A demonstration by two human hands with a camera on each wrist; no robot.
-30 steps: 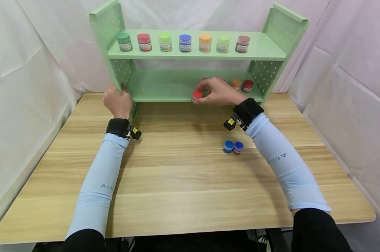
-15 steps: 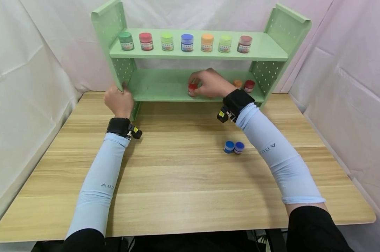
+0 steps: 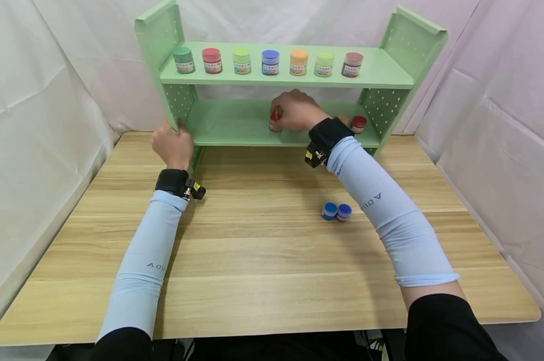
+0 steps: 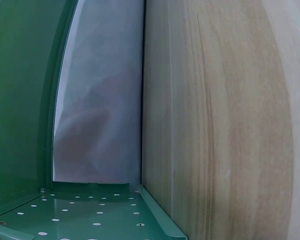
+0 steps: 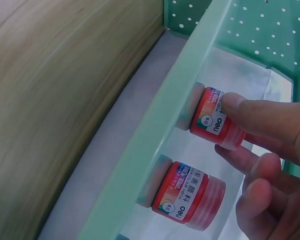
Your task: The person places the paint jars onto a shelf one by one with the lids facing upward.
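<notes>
My right hand (image 3: 296,111) pinches a red paint jar (image 5: 208,116) by its lid end, thumb on one side and fingers on the other. The jar stands on the lower board of a light green two-tier shelf (image 3: 231,123). Beside it in the right wrist view is a second red paint jar (image 5: 187,195), hidden behind the hand in the head view. My left hand (image 3: 173,146) grips the front edge of the shelf's left side panel. In the left wrist view only the perforated side panel (image 4: 80,215) and nearby surfaces show, not the hand.
Several paint jars line the upper board, among them a green jar (image 3: 183,60) and a brown-red jar (image 3: 352,65). A dark red jar (image 3: 358,124) and a partly hidden orange jar (image 3: 343,119) stand lower right. Two blue jars (image 3: 336,211) sit on the wooden table (image 3: 253,265).
My right hand has carried the red jar back and slightly left, from the lower board's front edge onto the board. The left hand keeps its grip on the side panel.
</notes>
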